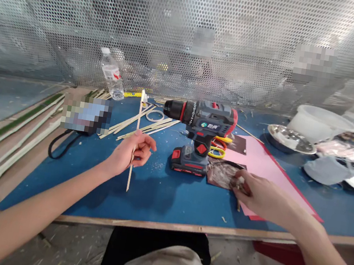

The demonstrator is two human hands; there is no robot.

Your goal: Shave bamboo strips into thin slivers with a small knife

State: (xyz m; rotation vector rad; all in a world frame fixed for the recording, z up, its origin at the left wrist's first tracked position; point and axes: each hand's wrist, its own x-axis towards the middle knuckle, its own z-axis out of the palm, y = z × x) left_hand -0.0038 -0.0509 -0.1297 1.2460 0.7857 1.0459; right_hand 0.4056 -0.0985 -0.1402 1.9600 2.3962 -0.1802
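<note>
Up goes a thin bamboo strip point(139, 119), held upright in the left grip point(134, 155) near the front of the table point(154, 205). Thumb and fingers are curled closed around it in a firm pinch, with the strip standing clear above and below the hand. Over on the right, the right grip point(254, 195) is pressed down, fingers bunched on a crumpled brown sheet point(220, 174), abrasive paper by the look of it. A small stick end point(238, 205) pokes out below those fingers, and whatever else is in there stays hidden. Dead centre stands a cordless drill point(199, 118) on its battery base, with red-and-yellow scissors point(218, 148) tucked at its side, beside a pink sheet point(274, 176). How far along is all this? Plenty is out already: pale cut strips point(144, 125) lie scattered toward the back edge, a pale ring point(155, 116) among them, and fine shavings point(158, 165) dot the blue top. But long bamboo lengths point(1, 144) sit stacked off the left edge, looking unworked. A steel bowl point(291, 139) and a white plastic basin point(321, 125) sit toward the back right corner.
</note>
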